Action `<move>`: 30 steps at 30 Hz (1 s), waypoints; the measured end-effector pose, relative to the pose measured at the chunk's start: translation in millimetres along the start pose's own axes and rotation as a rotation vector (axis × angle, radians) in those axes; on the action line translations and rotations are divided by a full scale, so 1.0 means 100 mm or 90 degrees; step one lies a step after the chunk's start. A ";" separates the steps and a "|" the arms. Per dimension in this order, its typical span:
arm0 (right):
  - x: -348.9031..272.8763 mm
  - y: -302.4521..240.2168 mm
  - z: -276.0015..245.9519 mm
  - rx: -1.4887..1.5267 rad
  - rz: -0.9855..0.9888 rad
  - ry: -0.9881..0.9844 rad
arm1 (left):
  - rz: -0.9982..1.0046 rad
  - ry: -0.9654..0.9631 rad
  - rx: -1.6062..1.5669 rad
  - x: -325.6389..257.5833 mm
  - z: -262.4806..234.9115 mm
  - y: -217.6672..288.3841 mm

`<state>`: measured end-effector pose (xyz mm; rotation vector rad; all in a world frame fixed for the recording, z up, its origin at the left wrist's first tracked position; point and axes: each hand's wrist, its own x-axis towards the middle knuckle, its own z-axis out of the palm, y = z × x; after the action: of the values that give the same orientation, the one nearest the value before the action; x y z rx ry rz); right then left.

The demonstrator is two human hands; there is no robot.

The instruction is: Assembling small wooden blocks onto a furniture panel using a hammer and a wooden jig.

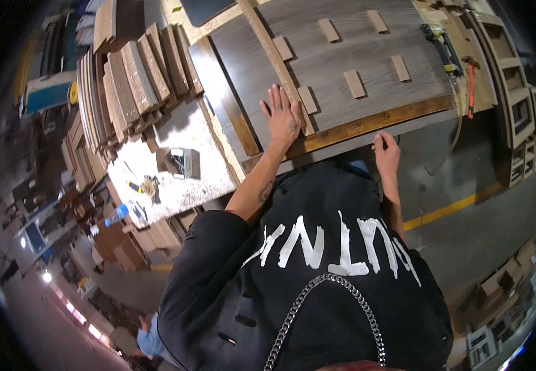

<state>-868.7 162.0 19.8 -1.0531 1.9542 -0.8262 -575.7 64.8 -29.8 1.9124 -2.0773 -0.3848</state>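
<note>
On the left side, stacked boards (pixel 138 74) and an opened box (pixel 190 164) stand on the white tabletop (pixel 184 127). Next comes the left hand (pixel 284 120), palm down over the gray panel (pixel 333 59), its fingers extended and slightly spread, not gripping. It lies at the left edge of a long wooden strip (pixel 271 49), partly covering it near its close end. If the hand pushes unevenly, the strip could probably turn out of line and disturb the small blocks (pixel 354 85) on its right. The strip's long axis runs from far left to near right; its near end points toward the person, close to the brown rail (pixel 376 122). Farther right, the right hand (pixel 386 150) is just beside the panel's near edge, fingers curled; I cannot tell whether they pinch something.
</note>
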 end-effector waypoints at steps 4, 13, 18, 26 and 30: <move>0.53 0.04 -0.16 -0.034 -0.105 -0.031 | -0.085 -0.028 -0.014 -0.09 0.05 0.15; 1.17 -0.61 0.03 -0.023 -0.207 -0.188 | -0.155 -0.058 -0.035 -0.13 -0.04 0.27; 0.99 -0.88 0.34 -0.036 -0.283 -0.269 | -0.211 0.000 -0.011 -0.06 -0.20 0.54; 1.06 -0.77 0.31 -0.105 -0.164 -0.339 | -0.315 -0.060 -0.049 0.27 -0.24 0.82; 1.18 -0.62 0.35 -0.090 -0.182 -0.315 | -0.368 -0.069 -0.001 0.28 -0.05 0.77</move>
<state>-859.7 25.0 15.5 -1.4848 1.4772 -0.5105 -646.4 43.3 5.1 2.5180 -1.5367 -0.6200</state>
